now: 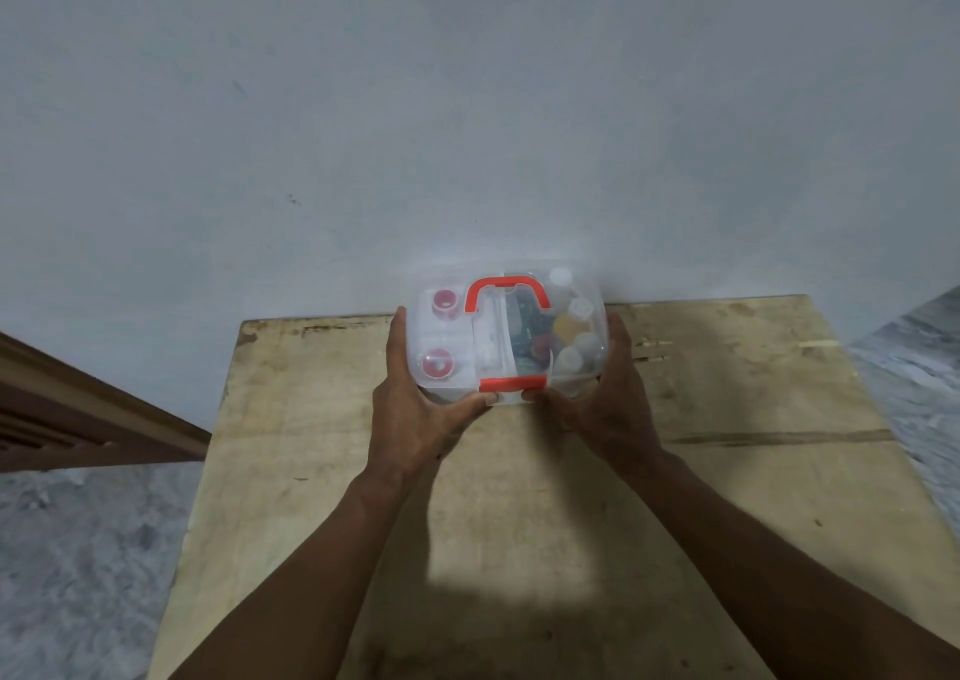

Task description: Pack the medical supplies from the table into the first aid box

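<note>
Head view: one clear plastic first aid box point(506, 336) sits at the far edge of a bare wooden table point(545, 497), close against a pale wall point(467, 108). Its lid is on, with one orange handle point(506, 292) lying flat on top and one orange latch point(512, 383) on the near side. Two hands grip the box. The left hand point(415, 404) wraps the left near corner, its thumb along the near side by the latch; the right hand point(608, 399) clasps the right near corner in the same way. Through the lid, two round red-capped items point(441, 334) show on the left, and several small bottles point(574, 334), about five with blurred outlines, cluster on the right. A flat dark packet lies in the middle. Grey floor point(78, 575) shows on both sides of the table.
</note>
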Tool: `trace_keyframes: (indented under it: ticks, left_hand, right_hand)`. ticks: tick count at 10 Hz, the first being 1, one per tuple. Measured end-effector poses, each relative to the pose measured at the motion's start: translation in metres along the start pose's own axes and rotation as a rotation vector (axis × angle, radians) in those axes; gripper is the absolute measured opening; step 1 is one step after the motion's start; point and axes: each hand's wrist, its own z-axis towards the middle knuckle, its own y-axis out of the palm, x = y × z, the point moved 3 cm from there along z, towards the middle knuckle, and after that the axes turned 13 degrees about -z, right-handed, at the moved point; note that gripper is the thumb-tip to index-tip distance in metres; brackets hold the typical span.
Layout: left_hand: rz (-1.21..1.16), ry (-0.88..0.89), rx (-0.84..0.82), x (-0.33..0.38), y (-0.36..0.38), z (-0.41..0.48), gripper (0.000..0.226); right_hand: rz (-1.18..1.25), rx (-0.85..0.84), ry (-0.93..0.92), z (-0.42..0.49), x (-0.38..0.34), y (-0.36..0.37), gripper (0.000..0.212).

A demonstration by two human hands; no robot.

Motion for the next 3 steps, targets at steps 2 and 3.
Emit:
trace_keyframes:
  ticks: [2,3]
  left_hand:
    - [0.018,-0.114,-0.018,0.008,-0.003,-0.008,0.133]
    - [0.007,-0.145,0.010,0.016,-0.012,-0.024,0.133]
  right_hand:
    - [-0.270,0.029,0.056,-0.007,0.006,-0.004,0.106]
    - [-0.355,0.041,0.100,-0.022,0.016,-0.003,0.122]
